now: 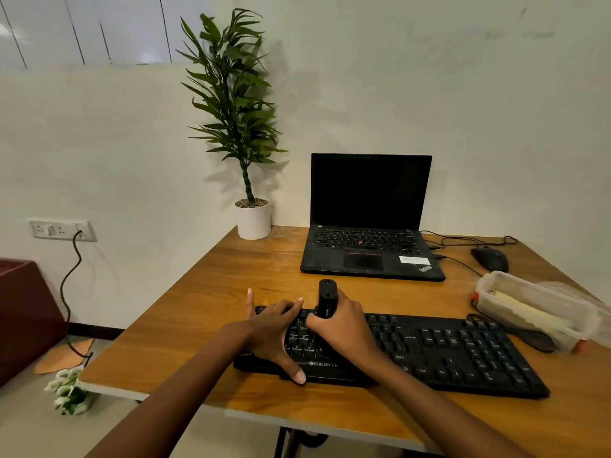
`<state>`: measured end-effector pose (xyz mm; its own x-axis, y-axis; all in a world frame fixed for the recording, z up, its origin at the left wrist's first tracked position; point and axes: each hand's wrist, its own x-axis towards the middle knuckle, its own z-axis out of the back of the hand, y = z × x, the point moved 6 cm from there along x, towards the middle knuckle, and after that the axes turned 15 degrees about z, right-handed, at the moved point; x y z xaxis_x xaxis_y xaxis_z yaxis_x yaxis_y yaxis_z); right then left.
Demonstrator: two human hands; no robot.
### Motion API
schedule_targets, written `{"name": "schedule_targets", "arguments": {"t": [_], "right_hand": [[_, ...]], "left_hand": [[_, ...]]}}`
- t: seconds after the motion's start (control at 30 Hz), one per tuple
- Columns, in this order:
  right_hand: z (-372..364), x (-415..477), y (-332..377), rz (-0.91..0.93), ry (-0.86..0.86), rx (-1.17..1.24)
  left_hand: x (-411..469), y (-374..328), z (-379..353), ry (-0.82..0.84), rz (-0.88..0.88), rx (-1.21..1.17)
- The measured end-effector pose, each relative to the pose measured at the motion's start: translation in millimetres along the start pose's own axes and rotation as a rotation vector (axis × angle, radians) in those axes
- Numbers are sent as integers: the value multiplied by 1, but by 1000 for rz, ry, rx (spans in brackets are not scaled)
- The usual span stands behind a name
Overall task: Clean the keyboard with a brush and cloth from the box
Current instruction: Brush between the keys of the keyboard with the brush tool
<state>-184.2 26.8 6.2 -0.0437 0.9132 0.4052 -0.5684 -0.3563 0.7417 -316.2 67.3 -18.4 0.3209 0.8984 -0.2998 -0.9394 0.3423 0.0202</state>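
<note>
Our left hand (274, 332) lies flat, fingers spread, on the left end of the long black plastic keyboard (463, 352) on the brown wooden table (224, 292). Our right hand (345, 328) grips the black brush handle (327, 297), held upright on the keys. The clear plastic box (535, 309) sits behind the keyboard's right end.

The one view comes from the person's head, above the near edge of the desk (215, 292), facing forward and down toward the wall (496, 94). The left hand (274, 332) and right hand (345, 328) sit close below the lens, the laptop (370, 193) farther back (wide-angle, so the floor (26, 424) at left shows too).
</note>
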Motion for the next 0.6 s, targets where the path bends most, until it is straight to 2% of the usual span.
{"name": "schedule_targets", "arguments": {"t": [0.1,0.2,0.27,0.4,0.53,0.6], "right_hand": [[-7,-3,2,-28,117,48],[10,21,-2,-88,18,55],[15,30,-3,-50,-57,9],[-3,5,0,0,8,-4],[-11,2,4,-34,175,54],[1,18,1,-64,90,51]], "left_hand": [[-1,1,0,-1,-3,8],[-1,0,0,0,5,13],[-1,1,0,-2,13,10],[1,1,-1,-12,4,15],[1,2,-1,-10,-7,13],[0,1,-2,-8,0,16]]}}
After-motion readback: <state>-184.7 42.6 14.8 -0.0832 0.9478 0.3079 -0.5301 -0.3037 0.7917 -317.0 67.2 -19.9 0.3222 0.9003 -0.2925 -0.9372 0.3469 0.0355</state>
